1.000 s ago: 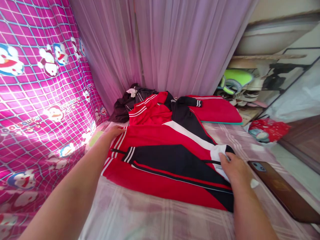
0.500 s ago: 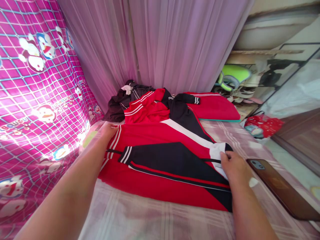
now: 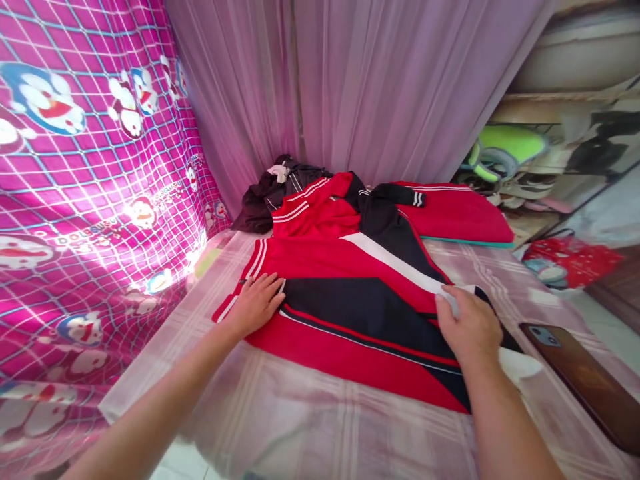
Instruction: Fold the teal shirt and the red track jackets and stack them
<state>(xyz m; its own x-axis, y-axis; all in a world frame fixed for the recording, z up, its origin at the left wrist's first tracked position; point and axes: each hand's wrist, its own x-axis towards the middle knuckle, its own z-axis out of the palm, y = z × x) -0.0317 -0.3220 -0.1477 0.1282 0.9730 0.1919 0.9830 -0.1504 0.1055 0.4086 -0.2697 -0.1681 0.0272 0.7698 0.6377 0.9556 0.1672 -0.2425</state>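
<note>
A red, black and white tracksuit jacket (image 3: 325, 353) lies spread on the bed, a black sleeve (image 3: 345, 300) folded across its body. My left hand (image 3: 257, 303) rests flat on the sleeve's cuff near the white-striped hem, fingers stretched out. Over the white collar end lies my right hand (image 3: 470, 327), palm down, thumb and forefinger apart with pale cloth showing between them. Its other fingertips are partly hidden. The other black sleeve (image 3: 385, 223) extends toward the back, its striped cuff near the folded red garment.
Behind the jacket are a crumpled red garment (image 3: 320, 217), a dark clothes heap (image 3: 257, 203) and a folded red garment (image 3: 460, 213). A brown-cased phone (image 3: 585, 387) lies at right. A pink patterned curtain (image 3: 115, 200) hangs left; shelves with shoes (image 3: 525, 187) stand right.
My left hand has let go of the hem corner and moved right onto the sleeve cuff. My right hand has flattened over the collar it was pinching. The view has shifted left.
</note>
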